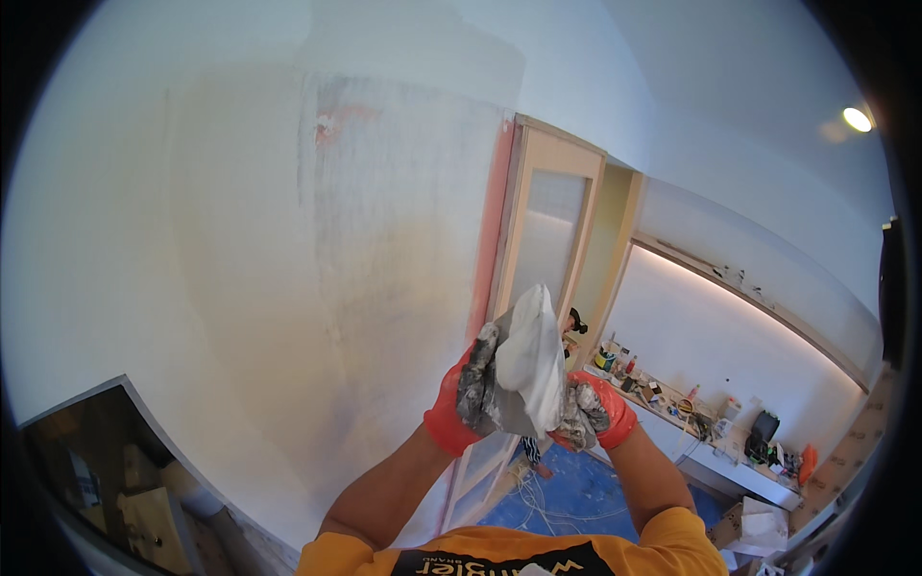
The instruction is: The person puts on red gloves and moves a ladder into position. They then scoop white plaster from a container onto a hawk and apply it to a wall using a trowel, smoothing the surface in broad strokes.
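Observation:
Both my hands are raised in front of me, in orange gloves with grey, smeared palms. My left hand [463,392] grips a flat grey plate [507,411], its fingers closed on the left edge. A thick heap of white putty [531,357] lies on the plate and hides much of it. At the lower right edge of the putty my right hand [594,413] is closed. What it grips is hidden behind the putty and its own fingers.
Patchy plaster covers the wall [384,211] to the left. Beside it stands a wooden-framed glass door [552,211]. A person [577,323] is partly visible behind my hands. Tools and bottles crowd a counter [740,461] at right. Cables [538,504] lie on blue floor covering [600,499].

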Motion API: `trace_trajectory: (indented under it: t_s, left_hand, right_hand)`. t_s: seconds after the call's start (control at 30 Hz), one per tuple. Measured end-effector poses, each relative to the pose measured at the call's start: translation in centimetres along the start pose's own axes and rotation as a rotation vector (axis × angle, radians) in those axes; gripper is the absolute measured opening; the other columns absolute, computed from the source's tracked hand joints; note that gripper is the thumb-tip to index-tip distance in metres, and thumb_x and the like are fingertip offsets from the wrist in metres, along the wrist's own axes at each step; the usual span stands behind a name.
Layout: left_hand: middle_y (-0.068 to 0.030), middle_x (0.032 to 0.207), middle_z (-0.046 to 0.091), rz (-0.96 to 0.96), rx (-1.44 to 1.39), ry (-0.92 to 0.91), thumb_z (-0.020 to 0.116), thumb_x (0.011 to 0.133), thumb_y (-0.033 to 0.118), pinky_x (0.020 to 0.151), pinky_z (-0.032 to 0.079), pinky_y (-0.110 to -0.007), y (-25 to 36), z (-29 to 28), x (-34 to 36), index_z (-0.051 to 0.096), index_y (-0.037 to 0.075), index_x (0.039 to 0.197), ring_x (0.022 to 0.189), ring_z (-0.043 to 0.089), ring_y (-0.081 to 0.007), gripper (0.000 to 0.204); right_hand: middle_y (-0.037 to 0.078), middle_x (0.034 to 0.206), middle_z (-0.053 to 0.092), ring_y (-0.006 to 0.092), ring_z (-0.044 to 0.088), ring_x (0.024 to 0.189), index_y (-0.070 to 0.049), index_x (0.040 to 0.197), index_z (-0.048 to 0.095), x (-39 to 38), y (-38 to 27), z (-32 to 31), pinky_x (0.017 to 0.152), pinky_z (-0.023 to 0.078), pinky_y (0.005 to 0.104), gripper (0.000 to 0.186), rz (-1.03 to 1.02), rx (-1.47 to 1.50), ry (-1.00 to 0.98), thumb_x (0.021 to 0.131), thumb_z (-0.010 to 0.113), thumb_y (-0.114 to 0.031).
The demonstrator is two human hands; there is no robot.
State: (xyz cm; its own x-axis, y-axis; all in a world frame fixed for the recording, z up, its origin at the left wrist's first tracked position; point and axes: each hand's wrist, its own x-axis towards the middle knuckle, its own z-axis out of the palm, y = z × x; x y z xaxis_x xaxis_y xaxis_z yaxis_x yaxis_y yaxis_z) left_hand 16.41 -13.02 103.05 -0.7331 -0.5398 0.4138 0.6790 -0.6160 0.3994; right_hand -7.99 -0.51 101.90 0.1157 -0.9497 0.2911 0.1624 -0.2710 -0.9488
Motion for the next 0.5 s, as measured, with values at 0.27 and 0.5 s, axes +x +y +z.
trace_trajectory:
  t_s: [0.27, 0.5]
  left_hand:
    - [-0.0106, 0.126, 0.061, 0.515, 0.565, 0.109, 0.048, 0.106, 0.022, 0.098, 0.048, -0.034, 8.3, -4.1, -3.0, 0.052, 0.001, 0.136, 0.110, 0.060, -0.0193, 0.036]
    - [-0.0167, 0.109, 0.064, 0.949, 1.675, 0.185, 0.046, 0.104, 0.014, 0.089, 0.049, -0.034, 10.2, -6.6, -2.7, 0.056, -0.004, 0.124, 0.101, 0.063, -0.0252, 0.029]
  right_hand:
    - [0.008, 0.083, 0.063, 0.0159, 0.064, 0.063, -0.004, 0.122, 0.058, 6.1, -14.6, 1.7, 0.049, 0.053, 0.0291, 0.041, -0.181, -0.464, 0.330, 0.100, 0.053, -0.038]
    - [0.007, 0.094, 0.069, 0.0085, 0.058, 0.061, -0.002, 0.111, 0.063, 17.1, -36.8, 9.3, 0.044, 0.048, 0.0248, 0.033, -0.072, -1.245, 0.113, 0.096, 0.059, -0.031]
